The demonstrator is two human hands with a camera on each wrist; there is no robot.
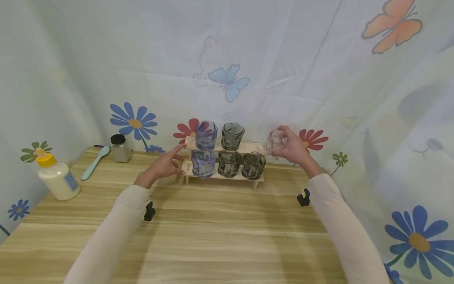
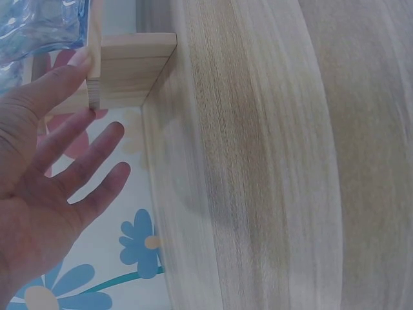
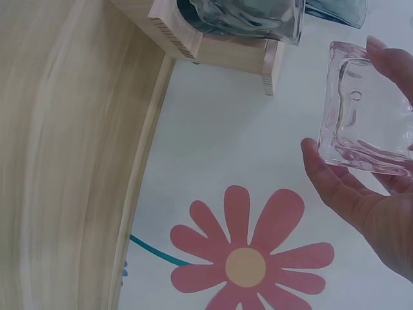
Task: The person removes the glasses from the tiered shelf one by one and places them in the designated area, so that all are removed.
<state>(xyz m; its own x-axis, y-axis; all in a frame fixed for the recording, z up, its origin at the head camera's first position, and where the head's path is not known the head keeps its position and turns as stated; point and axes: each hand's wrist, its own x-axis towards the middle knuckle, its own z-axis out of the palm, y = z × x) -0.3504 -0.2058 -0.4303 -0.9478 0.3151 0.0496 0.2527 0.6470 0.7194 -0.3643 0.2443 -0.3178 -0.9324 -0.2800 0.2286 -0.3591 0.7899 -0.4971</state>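
Note:
Between its thumb and fingers, my right hand (image 1: pixel 296 148) grips a clear, faintly pink glass (image 1: pixel 274 144), held up past the right end of a two-tier wooden rack (image 1: pixel 253 148). In the right wrist view this glass (image 3: pixel 348 106) is apart from the rack. My left hand (image 1: pixel 163 164) touches the rack's left end, thumb against the lower tier, its other fingers spread. On the upper tier stand a bluish-purple glass (image 1: pixel 206 136) and a grey glass (image 1: pixel 232 136). The lower tier bears another bluish-purple glass (image 1: pixel 203 164) and two dark grey glasses (image 1: pixel 229 164).
At the left of the wooden table (image 1: pixel 220 232) are a glue bottle (image 1: pixel 60 179) with a yellow cap, a mint-green spoon (image 1: pixel 95 163) and a black-lidded jar (image 1: pixel 121 149). A printed curtain (image 1: pixel 159 90) hangs close behind the rack. Black devices sit at both wrists.

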